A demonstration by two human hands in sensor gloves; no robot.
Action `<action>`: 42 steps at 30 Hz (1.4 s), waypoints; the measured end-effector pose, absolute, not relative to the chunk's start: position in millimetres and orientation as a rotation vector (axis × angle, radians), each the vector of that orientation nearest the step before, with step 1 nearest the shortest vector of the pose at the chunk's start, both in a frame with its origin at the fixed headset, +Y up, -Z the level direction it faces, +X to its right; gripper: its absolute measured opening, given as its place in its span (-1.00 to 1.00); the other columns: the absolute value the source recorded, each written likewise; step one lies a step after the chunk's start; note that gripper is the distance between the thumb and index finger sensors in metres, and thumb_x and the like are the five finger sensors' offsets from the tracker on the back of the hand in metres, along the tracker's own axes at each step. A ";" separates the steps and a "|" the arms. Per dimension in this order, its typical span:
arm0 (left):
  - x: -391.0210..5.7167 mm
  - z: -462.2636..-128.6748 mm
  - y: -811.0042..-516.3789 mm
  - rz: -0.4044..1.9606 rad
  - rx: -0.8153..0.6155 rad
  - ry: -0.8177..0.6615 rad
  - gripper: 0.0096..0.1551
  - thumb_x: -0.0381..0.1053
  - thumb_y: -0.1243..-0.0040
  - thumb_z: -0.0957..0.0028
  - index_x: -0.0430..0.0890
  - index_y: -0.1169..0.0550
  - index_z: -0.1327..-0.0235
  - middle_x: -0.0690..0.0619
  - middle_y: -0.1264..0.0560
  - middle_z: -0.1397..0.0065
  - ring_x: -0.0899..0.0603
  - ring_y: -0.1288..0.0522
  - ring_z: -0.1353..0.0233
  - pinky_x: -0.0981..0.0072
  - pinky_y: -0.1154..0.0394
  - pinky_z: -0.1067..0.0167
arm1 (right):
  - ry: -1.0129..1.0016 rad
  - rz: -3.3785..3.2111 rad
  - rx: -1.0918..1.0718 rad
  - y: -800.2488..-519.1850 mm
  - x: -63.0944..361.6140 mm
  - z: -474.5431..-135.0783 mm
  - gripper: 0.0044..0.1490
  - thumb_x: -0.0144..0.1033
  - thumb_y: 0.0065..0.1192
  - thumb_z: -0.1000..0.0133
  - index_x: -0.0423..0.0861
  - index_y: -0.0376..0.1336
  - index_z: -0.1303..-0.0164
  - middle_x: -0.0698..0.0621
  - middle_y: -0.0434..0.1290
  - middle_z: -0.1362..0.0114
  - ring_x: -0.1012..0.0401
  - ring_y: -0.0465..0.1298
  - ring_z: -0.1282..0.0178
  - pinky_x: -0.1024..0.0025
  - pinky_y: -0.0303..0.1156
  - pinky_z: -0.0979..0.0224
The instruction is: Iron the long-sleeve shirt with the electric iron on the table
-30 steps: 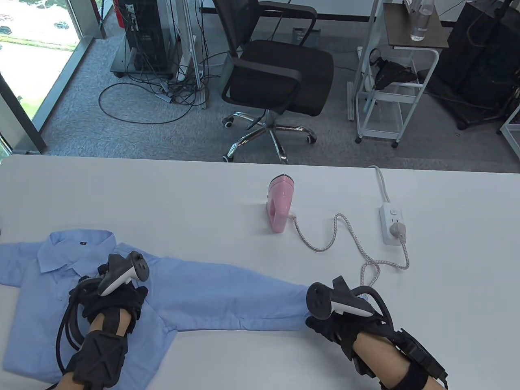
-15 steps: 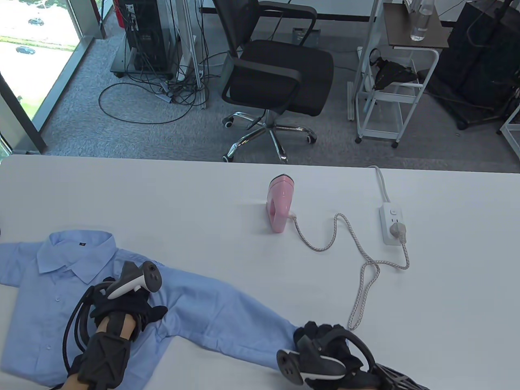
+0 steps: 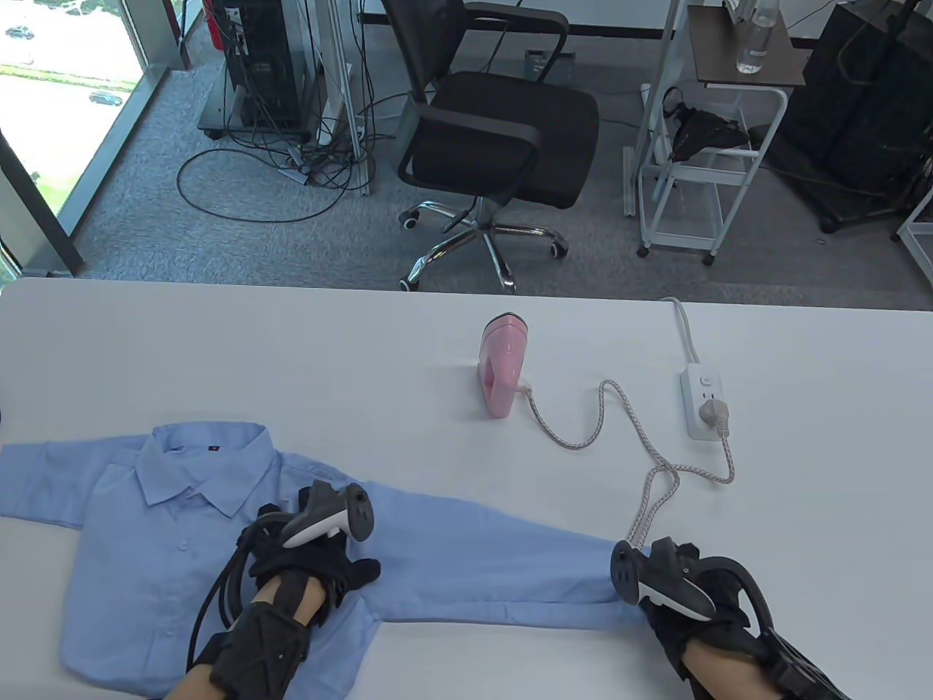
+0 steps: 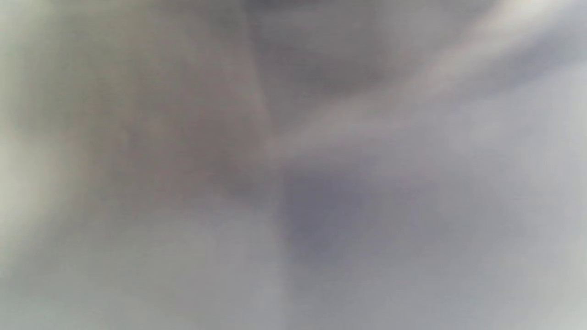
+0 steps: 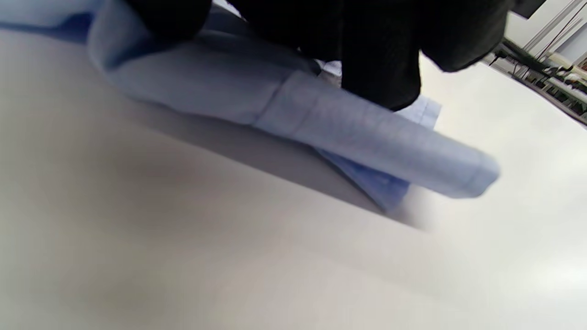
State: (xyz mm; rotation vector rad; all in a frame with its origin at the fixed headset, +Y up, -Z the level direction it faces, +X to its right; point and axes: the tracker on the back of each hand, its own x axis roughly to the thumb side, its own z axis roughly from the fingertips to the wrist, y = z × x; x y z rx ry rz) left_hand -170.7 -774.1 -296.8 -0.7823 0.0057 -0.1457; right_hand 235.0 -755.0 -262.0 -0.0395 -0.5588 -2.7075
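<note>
A blue shirt (image 3: pixel 182 554) lies flat on the white counter (image 3: pixel 364 350), one sleeve stretched toward the right. The left hand (image 3: pixel 306 565) rests on the shirt near the armpit, its finger pose unclear. The right hand (image 3: pixel 685 598) pinches the cuff (image 5: pixel 376 151). A pink iron (image 3: pixel 501 368) stands upright well apart.
</note>
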 end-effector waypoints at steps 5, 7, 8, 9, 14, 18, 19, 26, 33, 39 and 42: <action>-159.6 -310.3 -775.6 -0.106 -0.764 0.068 0.36 0.65 0.32 0.23 -0.07 0.49 -0.48 -0.39 0.44 -0.57 -0.80 0.08 -0.48 -0.69 -0.04 -0.35 | -0.649 -2.790 0.042 -753.9 261.9 -296.6 -0.15 0.04 -0.04 -0.19 -0.13 -0.02 -0.63 -0.25 0.07 -0.72 -0.24 0.38 -0.49 -0.38 0.18 -0.56; -159.1 -305.6 -775.1 -0.126 -0.765 0.061 0.36 0.66 0.34 0.23 -0.09 0.47 -0.49 -0.40 0.41 -0.57 -0.79 0.06 -0.48 -0.68 -0.07 -0.35 | -0.761 -2.824 0.062 -752.4 266.0 -293.9 -0.13 0.02 0.01 -0.20 -0.11 -0.09 -0.65 -0.23 -0.03 -0.74 -0.27 0.28 -0.55 -0.43 0.12 -0.56; -159.0 -299.5 -775.2 -0.132 -0.770 0.049 0.36 0.66 0.34 0.23 -0.09 0.47 -0.49 -0.41 0.41 -0.57 -0.79 0.05 -0.48 -0.68 -0.07 -0.35 | -0.795 -2.794 0.046 -750.8 265.2 -287.7 -0.11 0.01 0.02 -0.19 -0.13 -0.10 -0.65 -0.24 -0.04 -0.74 -0.28 0.28 -0.54 -0.43 0.13 -0.55; -158.2 -292.2 -775.3 -0.143 -0.783 0.029 0.37 0.66 0.34 0.23 -0.10 0.48 -0.48 -0.42 0.41 -0.57 -0.79 0.06 -0.48 -0.68 -0.07 -0.35 | -0.794 -2.759 0.004 -748.6 263.2 -279.3 -0.09 0.02 0.04 -0.18 -0.15 -0.09 -0.65 -0.27 -0.01 -0.73 -0.28 0.32 -0.52 -0.43 0.16 -0.54; -160.6 -281.2 -761.6 -0.159 -0.822 -0.026 0.36 0.64 0.26 0.18 -0.09 0.43 -0.54 -0.38 0.37 -0.61 -0.76 0.06 -0.53 -0.66 -0.04 -0.39 | -0.751 -2.717 -0.082 -734.1 253.9 -263.9 -0.06 0.10 0.18 -0.12 -0.16 0.09 -0.62 -0.27 0.17 -0.69 -0.28 0.39 -0.48 -0.46 0.19 -0.51; -179.5 -301.1 -745.4 -0.052 -0.628 -0.021 0.26 0.57 0.17 0.13 0.02 0.36 -0.57 -0.33 0.38 -0.62 -0.69 0.09 -0.57 -0.67 0.02 -0.39 | -0.697 -2.857 -0.276 -715.1 239.2 -271.7 -0.34 -0.02 0.20 -0.18 -0.07 0.28 -0.44 -0.22 0.35 -0.57 -0.22 0.44 -0.44 -0.40 0.23 -0.52; -183.1 -304.6 -746.4 -0.044 -0.613 -0.042 0.25 0.57 0.13 0.15 0.07 0.36 -0.56 -0.31 0.40 -0.61 -0.69 0.10 -0.57 -0.68 0.03 -0.38 | -0.757 -2.887 -0.349 -715.2 235.7 -274.0 -0.37 -0.04 0.22 -0.19 -0.07 0.29 -0.42 -0.19 0.37 -0.55 -0.20 0.45 -0.43 -0.39 0.23 -0.52; -199.5 -310.8 -779.5 -0.005 -0.784 -0.011 0.32 0.59 0.19 0.21 0.05 0.52 -0.44 -0.29 0.57 -0.52 -0.72 0.33 -0.50 -0.73 0.16 -0.34 | -0.600 -2.975 -0.365 -742.0 214.1 -318.7 -0.22 0.06 0.13 -0.18 -0.03 0.12 -0.58 -0.22 0.15 -0.70 -0.23 0.33 -0.56 -0.44 0.17 -0.54; -199.4 -309.2 -779.0 -0.032 -0.758 -0.003 0.33 0.62 0.23 0.23 0.02 0.49 -0.47 -0.31 0.52 -0.55 -0.73 0.26 -0.51 -0.72 0.10 -0.34 | -0.721 -2.979 -0.090 -754.0 218.8 -351.2 -0.06 0.15 0.04 -0.18 0.01 -0.17 -0.65 -0.24 -0.14 -0.75 -0.24 0.09 -0.66 -0.48 0.11 -0.54; -205.1 -309.3 -778.8 -0.006 -0.748 0.054 0.33 0.62 0.28 0.21 -0.03 0.47 -0.49 -0.33 0.50 -0.55 -0.74 0.23 -0.50 -0.71 0.07 -0.34 | -0.882 -2.777 -0.033 -747.2 226.9 -304.2 0.10 0.22 0.04 -0.16 -0.31 -0.10 -0.65 -0.47 0.00 -0.68 -0.39 0.30 -0.50 -0.47 0.37 -0.35; -199.0 -309.9 -776.9 -0.047 -0.754 0.053 0.33 0.62 0.28 0.21 -0.04 0.46 -0.49 -0.35 0.48 -0.55 -0.76 0.18 -0.49 -0.70 0.03 -0.34 | -0.930 -2.735 -0.020 -740.0 237.1 -280.8 0.15 0.23 0.08 -0.12 -0.40 0.00 -0.62 -0.54 0.12 -0.63 -0.38 0.49 -0.34 -0.43 0.47 -0.25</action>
